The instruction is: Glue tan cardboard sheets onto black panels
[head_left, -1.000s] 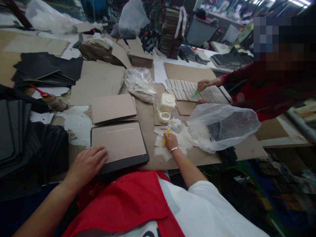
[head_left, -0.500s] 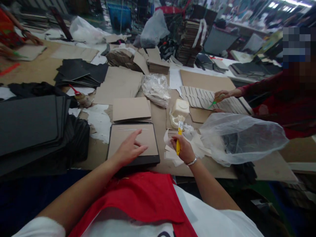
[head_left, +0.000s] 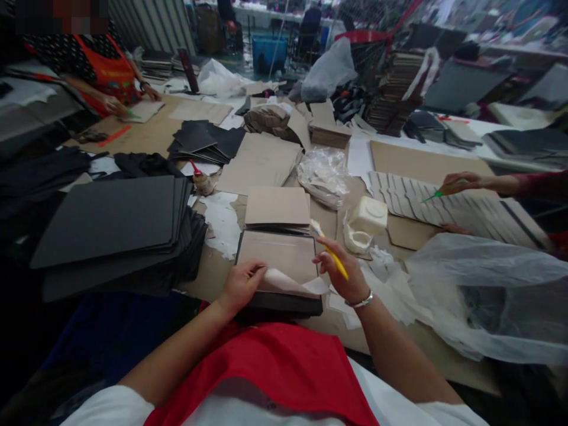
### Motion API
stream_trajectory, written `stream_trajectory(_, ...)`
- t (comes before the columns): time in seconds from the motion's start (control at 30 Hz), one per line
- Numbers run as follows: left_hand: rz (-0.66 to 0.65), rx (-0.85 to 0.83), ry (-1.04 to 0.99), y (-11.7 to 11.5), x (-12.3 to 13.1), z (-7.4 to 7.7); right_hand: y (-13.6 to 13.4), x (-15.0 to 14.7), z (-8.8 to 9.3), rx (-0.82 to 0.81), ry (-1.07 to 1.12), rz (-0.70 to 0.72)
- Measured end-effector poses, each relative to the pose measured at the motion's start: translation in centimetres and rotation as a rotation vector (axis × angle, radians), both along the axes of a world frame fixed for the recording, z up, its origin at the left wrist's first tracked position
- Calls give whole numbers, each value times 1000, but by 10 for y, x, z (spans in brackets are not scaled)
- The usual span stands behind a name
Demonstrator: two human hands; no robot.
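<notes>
My left hand (head_left: 243,284) pinches one end of a curled white paper strip (head_left: 293,283) that lies across a brown cardboard panel (head_left: 279,251). The panel rests on a black-edged stack (head_left: 284,302) right in front of me. In my right hand (head_left: 348,277) is a yellow-handled brush (head_left: 333,257), its pale bristles pointing up and to the left. The strip's other end lies just left of this hand; whether it touches the fingers I cannot tell. Beyond the panel sits a small pile of brown boards (head_left: 277,206). A cut-open white plastic container (head_left: 368,219) stands past my right hand.
Large black sheets (head_left: 110,219) are piled at left, near a red-tipped glue bottle (head_left: 202,178). A clear plastic bag (head_left: 501,296) spreads at right. A co-worker's hand (head_left: 461,182) holds a green-tipped tool over striped boards (head_left: 408,201). Another person (head_left: 106,71) works at far left.
My left hand has drawn back to the panel's near left corner and now grips the paper strip. The brush has moved from the container toward the panel. My view has swung left.
</notes>
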State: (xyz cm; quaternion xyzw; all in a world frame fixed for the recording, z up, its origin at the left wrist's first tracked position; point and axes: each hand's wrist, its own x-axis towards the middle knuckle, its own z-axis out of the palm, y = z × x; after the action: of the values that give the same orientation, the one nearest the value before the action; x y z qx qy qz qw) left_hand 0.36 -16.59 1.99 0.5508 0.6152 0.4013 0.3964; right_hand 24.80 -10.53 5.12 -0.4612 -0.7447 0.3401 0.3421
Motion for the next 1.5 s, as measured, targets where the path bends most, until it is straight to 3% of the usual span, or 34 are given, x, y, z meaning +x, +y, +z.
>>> stream_trajectory(0.07,-60,209,324,-2,-9,-6,19,-17,8,-98,93,57)
stream_trajectory(0.13,-118,289,515,-2,-11,-13,37,-44,14,-178,137,171)
stream_trajectory(0.23,-159,283,628,0,-10,-20,58,-87,13,-238,54,354)
stream_trajectory(0.3,-163,285,647,2,-10,-22,67,-101,8,-243,-32,427)
stream_trajectory(0.4,-171,286,643,2,-11,-23,74,-79,1,-263,-132,433)
stream_trajectory(0.53,-174,274,616,2,-14,-23,70,-4,7,-336,-163,254)
stream_trajectory(0.6,-175,262,557,3,-15,-20,61,23,14,-370,-146,153)
stream_trajectory(0.67,-161,241,453,5,-15,-15,48,31,19,-393,-72,100)
stream_trajectory(0.8,-96,107,214,10,-13,6,15,-1,13,-359,195,161)
stream_trajectory(0.93,3,-63,11,12,-11,20,-12,-39,-8,-124,29,286)
stream_trajectory(1.13,191,-285,-445,21,-29,10,-10,-25,-24,-74,-178,95)
stream_trajectory(1.3,209,-401,-709,41,-38,0,11,-10,-28,-24,-228,-78)
stream_trajectory(1.37,192,-413,-594,49,-40,-1,21,-12,-33,35,-246,-172)
stream_trajectory(1.5,166,-239,52,61,-44,-3,45,-22,-48,145,-326,-304)
